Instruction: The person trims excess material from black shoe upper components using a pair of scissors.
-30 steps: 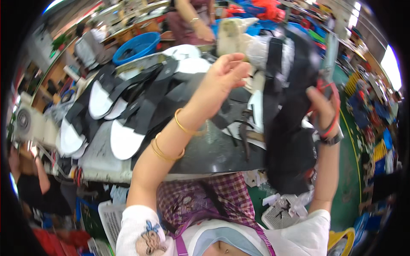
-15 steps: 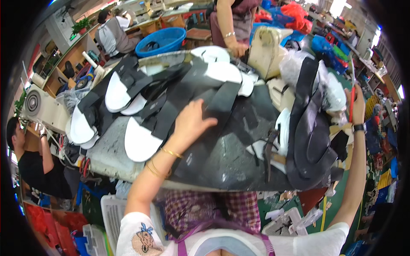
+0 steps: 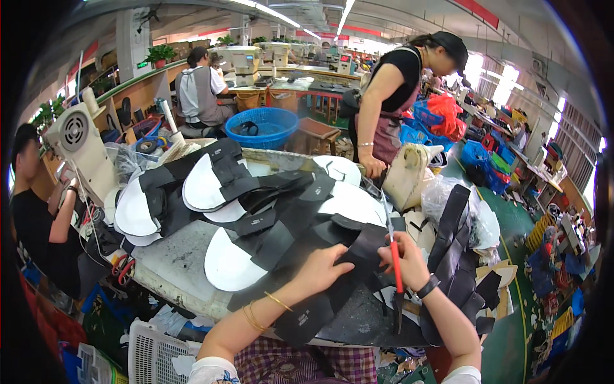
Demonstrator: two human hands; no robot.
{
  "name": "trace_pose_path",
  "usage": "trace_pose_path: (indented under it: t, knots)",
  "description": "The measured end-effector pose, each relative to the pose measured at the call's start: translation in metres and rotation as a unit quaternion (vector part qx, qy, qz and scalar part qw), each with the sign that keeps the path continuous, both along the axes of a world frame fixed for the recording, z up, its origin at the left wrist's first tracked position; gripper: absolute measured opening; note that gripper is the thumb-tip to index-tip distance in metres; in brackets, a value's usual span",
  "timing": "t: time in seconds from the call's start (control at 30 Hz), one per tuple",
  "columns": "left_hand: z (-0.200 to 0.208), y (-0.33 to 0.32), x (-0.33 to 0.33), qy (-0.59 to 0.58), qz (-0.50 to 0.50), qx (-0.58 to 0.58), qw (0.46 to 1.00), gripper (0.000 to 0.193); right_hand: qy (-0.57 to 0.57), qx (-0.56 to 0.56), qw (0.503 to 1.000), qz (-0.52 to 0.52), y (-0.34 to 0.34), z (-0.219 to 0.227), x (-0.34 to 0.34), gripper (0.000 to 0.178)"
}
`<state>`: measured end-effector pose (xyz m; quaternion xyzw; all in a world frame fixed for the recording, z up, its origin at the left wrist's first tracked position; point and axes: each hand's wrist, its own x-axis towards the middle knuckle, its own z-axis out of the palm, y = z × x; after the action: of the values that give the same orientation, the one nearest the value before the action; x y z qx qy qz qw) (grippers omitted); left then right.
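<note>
At a cluttered desk (image 3: 179,269) in a busy workshop, a person's left hand (image 3: 323,269) lies on a black cut piece (image 3: 364,246), its grip closed on the piece's edge with the fingers curled over it. The right hand (image 3: 406,259), just beside it and wearing a dark wristband, is clenched around red-handled scissors (image 3: 395,269), whose blades point up and away from the person above the same piece. The black piece rests near the desk's front edge, atop a spread of overlapping black and white pieces (image 3: 224,185) that covers most of the surface. A stack of black strips (image 3: 457,256) stands to the right. Across the desk, a person in a black top (image 3: 400,77) bends over a cream machine (image 3: 409,176); a blue basket (image 3: 272,125) sits behind.
</note>
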<state>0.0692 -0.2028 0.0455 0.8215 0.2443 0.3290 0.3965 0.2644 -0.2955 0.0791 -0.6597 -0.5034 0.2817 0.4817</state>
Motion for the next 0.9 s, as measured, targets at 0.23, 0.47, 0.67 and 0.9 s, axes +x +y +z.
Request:
trace_pose_path:
  t: [0.23,0.47,0.67,0.9]
  knots:
    - [-0.026,-0.007,-0.038,-0.016,-0.027,-0.182,0.983,0.026,0.224,-0.013,0.974,0.043,0.01,-0.02,-0.031,0.039]
    - [-0.038,-0.014,-0.043,-0.15,-0.092,-0.403,0.898,0.019,0.151,-0.072,0.985,0.037,0.007,-0.022,-0.041,0.038]
    - [-0.009,-0.018,-0.054,-0.138,-0.152,-0.47,0.858,0.035,-0.285,0.065,0.955,0.044,-0.005,0.011,-0.033,0.03]
    - [0.002,-0.022,-0.056,-0.089,-0.141,-0.482,0.86,0.032,-0.487,0.02,0.858,0.16,-0.052,0.022,0.005,0.041]
